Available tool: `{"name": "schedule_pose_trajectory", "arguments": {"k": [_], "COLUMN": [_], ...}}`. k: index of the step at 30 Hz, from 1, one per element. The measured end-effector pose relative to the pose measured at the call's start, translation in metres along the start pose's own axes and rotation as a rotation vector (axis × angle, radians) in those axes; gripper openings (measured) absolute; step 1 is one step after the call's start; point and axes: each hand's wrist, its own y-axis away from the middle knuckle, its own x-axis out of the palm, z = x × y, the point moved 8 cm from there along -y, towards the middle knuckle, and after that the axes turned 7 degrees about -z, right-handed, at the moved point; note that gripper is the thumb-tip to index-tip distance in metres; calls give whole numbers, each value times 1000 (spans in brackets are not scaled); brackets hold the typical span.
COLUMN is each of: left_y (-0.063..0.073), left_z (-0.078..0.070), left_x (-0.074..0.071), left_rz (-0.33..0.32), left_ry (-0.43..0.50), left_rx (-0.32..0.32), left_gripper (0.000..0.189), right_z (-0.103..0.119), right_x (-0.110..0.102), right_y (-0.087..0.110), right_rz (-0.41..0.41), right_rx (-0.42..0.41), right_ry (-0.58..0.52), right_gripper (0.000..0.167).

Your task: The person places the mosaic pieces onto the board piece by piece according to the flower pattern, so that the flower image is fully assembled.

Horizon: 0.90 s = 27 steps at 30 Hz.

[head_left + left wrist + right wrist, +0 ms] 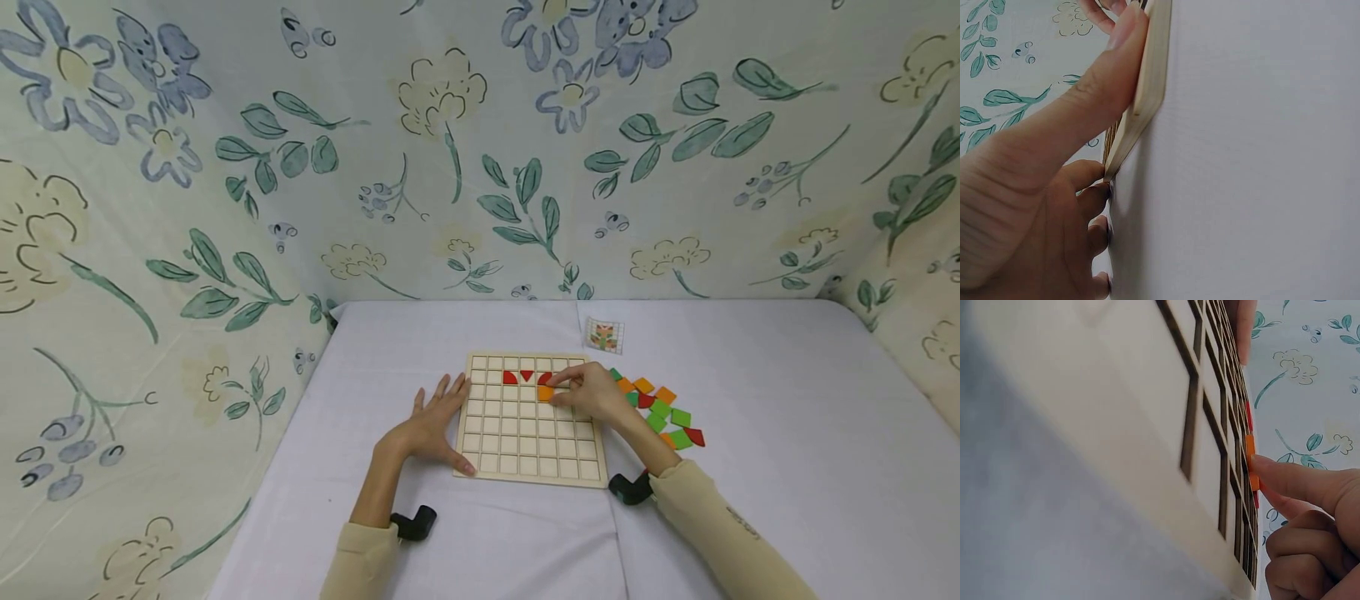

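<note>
So the left hand [429,427] is spread wide, hugging the left edge of a pale wooden grid board [509,445]. Loose green, orange and red tiles [660,408] sit off to the board's right. Right hand's [592,393] thumb and index pinch an orange square tile [545,394] at the grid, right by three small red pieces [527,376]. Little patterned card [604,335] lies past the board.

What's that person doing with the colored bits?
A person's right hand is holding an orange tile at a gridded board, by the rightmost of three red pieces in a row. The left hand touches the board's left side. More tiles lie loose to the right, and a small picture card lies beyond the board.
</note>
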Motion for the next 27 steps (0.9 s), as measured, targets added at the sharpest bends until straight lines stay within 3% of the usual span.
{"name": "schedule_pose_trajectory", "arguments": {"k": [19,27], "left_y": [-1,-1], "left_z": [1,1], "left_x": [0,1], "left_rz": [0,4], "left_ry": [-2,-1], "left_rx": [5,1], "left_gripper": [148,147], "right_z": [0,-10], "right_x": [-1,-33], "right_y": [1,8], "right_rz": [-9,-59], "right_rx": [5,52], "right_ry": [-66,-23], "right_gripper": [24,34]}}
